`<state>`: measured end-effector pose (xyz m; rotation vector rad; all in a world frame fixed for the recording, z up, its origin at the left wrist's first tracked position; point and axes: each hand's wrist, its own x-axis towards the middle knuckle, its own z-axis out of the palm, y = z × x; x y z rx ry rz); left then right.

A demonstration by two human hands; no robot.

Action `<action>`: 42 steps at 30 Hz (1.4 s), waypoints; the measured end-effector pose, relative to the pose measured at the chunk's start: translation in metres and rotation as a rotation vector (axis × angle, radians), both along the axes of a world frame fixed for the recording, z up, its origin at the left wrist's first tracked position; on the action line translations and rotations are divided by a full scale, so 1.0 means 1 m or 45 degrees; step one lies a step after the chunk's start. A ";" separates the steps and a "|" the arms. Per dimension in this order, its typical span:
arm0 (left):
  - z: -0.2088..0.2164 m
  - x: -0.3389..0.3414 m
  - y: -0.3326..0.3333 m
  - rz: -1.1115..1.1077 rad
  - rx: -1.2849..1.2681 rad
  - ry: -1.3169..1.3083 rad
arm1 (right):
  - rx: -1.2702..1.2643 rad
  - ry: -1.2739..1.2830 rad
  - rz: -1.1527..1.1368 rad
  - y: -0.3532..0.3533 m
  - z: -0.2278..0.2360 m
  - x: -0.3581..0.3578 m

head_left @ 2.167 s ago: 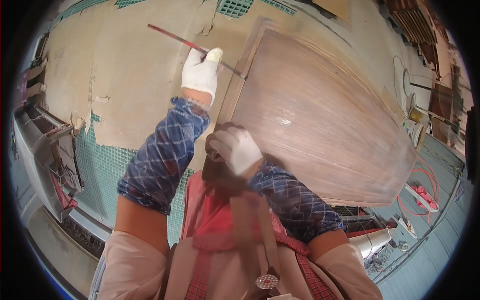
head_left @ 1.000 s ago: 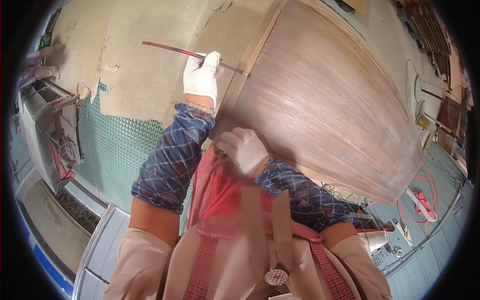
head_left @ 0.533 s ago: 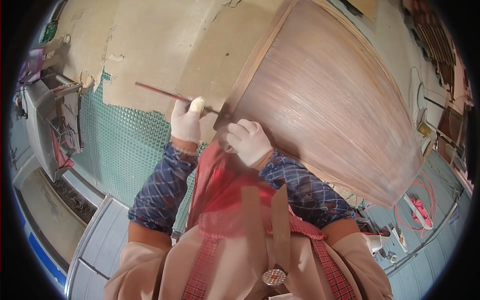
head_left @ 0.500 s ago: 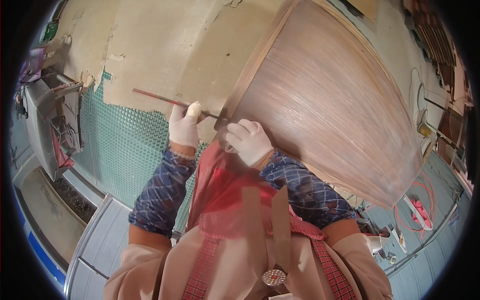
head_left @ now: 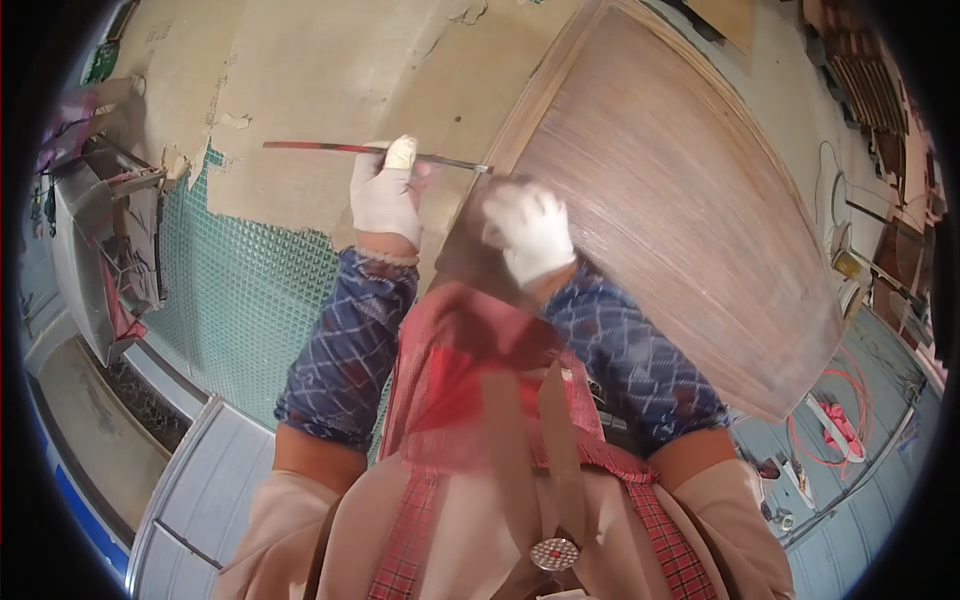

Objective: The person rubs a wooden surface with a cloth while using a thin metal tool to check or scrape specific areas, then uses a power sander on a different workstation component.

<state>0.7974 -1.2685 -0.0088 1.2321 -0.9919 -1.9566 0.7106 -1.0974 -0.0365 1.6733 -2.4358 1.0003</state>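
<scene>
My left hand (head_left: 385, 197), in a white glove with a pale wrap on the thumb, is closed round a slim brush (head_left: 318, 147). Its red and dark handle points left, and its light tip reaches the near-left edge of a large wooden panel (head_left: 670, 200) with brown streaked grain. Right beside that tip, my right hand (head_left: 532, 228), also in a white glove, lies over the panel's edge. Its fingers are curled and blurred by motion; whatever they hold is hidden beneath them. Patterned blue sleeves cover both forearms.
Torn cardboard (head_left: 300, 90) lies under and behind the panel's left side, over a green textured mat (head_left: 240, 270). A grey metal frame (head_left: 95, 240) stands at the left. At the right are a coiled red cord (head_left: 865, 400) and stacked wooden strips (head_left: 865, 85).
Both hands have moved away from me along the panel's left edge. The brush has swung from slanting down to the right to nearly level, still in my left hand.
</scene>
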 end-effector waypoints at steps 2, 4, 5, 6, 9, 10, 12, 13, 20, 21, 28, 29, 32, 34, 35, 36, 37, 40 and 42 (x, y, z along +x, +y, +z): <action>-0.010 -0.020 0.005 -0.087 -0.004 -0.051 | 0.244 -0.029 0.180 0.027 0.018 0.039; -0.014 -0.035 0.005 -0.097 -0.011 -0.095 | 0.186 -0.122 0.194 0.029 0.026 0.045; -0.014 -0.039 0.005 -0.119 -0.010 -0.096 | 0.121 -0.215 0.217 0.029 0.028 0.045; -0.015 -0.044 0.003 -0.143 -0.010 -0.097 | 0.120 -0.217 0.209 0.029 0.027 0.044; -0.021 -0.040 0.000 -0.209 -0.042 -0.086 | 0.095 -0.192 0.248 0.030 0.023 0.042; -0.018 -0.039 0.002 -0.242 -0.085 -0.090 | 0.093 -0.191 0.243 0.031 0.022 0.042; -0.013 -0.025 0.008 -0.276 -0.072 -0.184 | 0.085 -0.191 0.232 0.032 0.023 0.043; -0.010 -0.018 0.011 -0.254 -0.024 -0.196 | 0.079 -0.186 0.230 0.034 0.021 0.042; -0.010 -0.010 0.016 -0.236 -0.041 -0.198 | 0.109 -0.202 0.261 0.034 0.023 0.041; -0.006 -0.025 0.013 -0.215 -0.068 -0.213 | 0.113 -0.211 0.248 0.032 0.024 0.041; 0.008 -0.040 0.006 -0.313 -0.134 -0.206 | 0.140 -0.293 0.283 0.028 0.021 0.042; 0.009 -0.023 0.008 -0.356 -0.155 -0.226 | 0.103 -0.264 0.264 0.029 0.019 0.044; 0.010 0.033 0.011 -0.341 -0.019 -0.302 | 0.091 -0.229 0.253 0.024 0.012 0.033; 0.019 0.056 0.000 -0.156 0.200 -0.165 | 0.152 -0.140 0.212 0.009 0.016 0.012; 0.014 0.063 -0.008 -0.149 0.197 -0.169 | 0.254 -0.127 0.171 -0.002 0.017 -0.007; 0.006 0.063 -0.016 -0.087 0.308 -0.031 | 0.195 -0.077 0.068 -0.013 0.010 -0.034; 0.001 0.061 -0.020 -0.023 0.417 0.104 | 0.096 0.025 0.012 -0.023 0.000 -0.067; -0.021 0.033 -0.033 0.071 0.596 0.276 | 0.075 0.092 -0.274 -0.053 -0.013 -0.155; -0.012 0.018 -0.041 0.100 0.620 0.328 | 0.015 0.112 -0.322 -0.067 -0.001 -0.144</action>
